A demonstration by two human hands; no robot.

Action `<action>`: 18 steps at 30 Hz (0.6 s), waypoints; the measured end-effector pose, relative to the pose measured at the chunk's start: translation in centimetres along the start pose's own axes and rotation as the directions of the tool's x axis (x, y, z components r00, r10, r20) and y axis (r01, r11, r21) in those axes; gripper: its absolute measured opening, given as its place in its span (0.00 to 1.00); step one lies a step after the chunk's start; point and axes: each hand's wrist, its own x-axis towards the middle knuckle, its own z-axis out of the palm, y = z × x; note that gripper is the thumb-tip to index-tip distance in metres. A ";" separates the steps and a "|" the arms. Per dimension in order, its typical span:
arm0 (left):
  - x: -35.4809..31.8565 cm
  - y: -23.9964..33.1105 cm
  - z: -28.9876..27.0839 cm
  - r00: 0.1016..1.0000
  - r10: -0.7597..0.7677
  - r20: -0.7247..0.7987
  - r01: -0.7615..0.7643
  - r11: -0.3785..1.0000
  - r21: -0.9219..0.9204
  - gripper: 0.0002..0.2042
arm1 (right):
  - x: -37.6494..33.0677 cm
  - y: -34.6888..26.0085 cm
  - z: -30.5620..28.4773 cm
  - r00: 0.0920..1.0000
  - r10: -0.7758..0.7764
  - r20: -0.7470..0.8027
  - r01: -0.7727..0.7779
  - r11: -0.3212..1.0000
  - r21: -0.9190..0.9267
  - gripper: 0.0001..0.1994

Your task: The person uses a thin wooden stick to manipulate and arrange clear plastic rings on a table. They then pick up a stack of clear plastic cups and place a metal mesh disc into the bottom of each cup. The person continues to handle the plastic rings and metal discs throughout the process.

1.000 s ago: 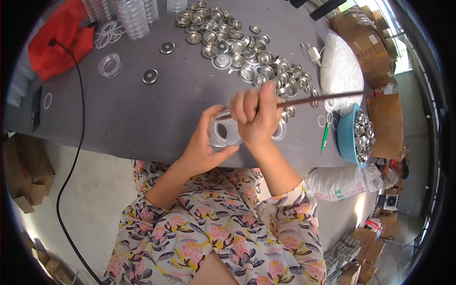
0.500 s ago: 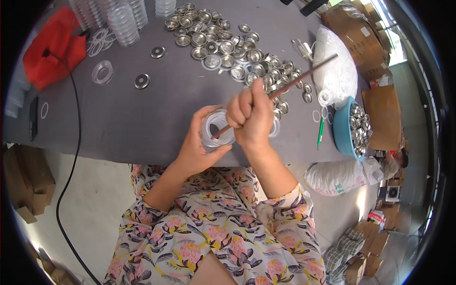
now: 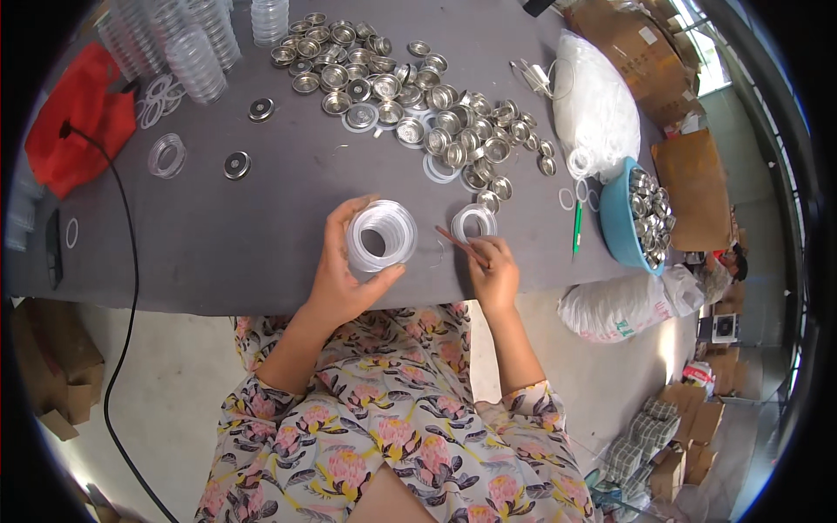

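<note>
Clear plastic rings (image 3: 399, 228), one stack, apparently gathered, curved left hand (image 3: 338, 270) around its side, above the near table edge.
Right hand (image 3: 497, 277): fingers closed on a thin reddish-brown stick (image 3: 459, 244), beside a smaller ring set (image 3: 460, 216) on the table, contact unclear; beyond, a blue basin (image 3: 616, 220) full of metal cups, seemingly a sorted lot; two metal discs (image 3: 237, 166), set apart; a heap of metal cups (image 3: 385, 85), loose, mostly unpaired with rings, seemingly the larger part left; clear container stacks (image 3: 196, 65), standing at far left, apparently untouched.
</note>
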 end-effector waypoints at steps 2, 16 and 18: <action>0.0 0.2 -0.1 1.000 -0.020 0.012 0.020 1.000 -0.021 0.37 | -0.3 -0.1 0.0 0.997 0.003 -0.071 0.014 0.970 0.242 0.07; 1.5 1.7 -1.8 0.995 -0.049 0.085 0.032 0.982 0.186 0.40 | 4.5 -9.0 -3.4 0.808 -0.557 0.193 0.377 0.740 0.558 0.11; 1.4 1.4 -1.9 0.998 -0.025 0.062 0.013 0.981 0.194 0.39 | 4.8 -8.2 -3.6 0.827 -0.561 -0.020 0.453 0.646 0.615 0.04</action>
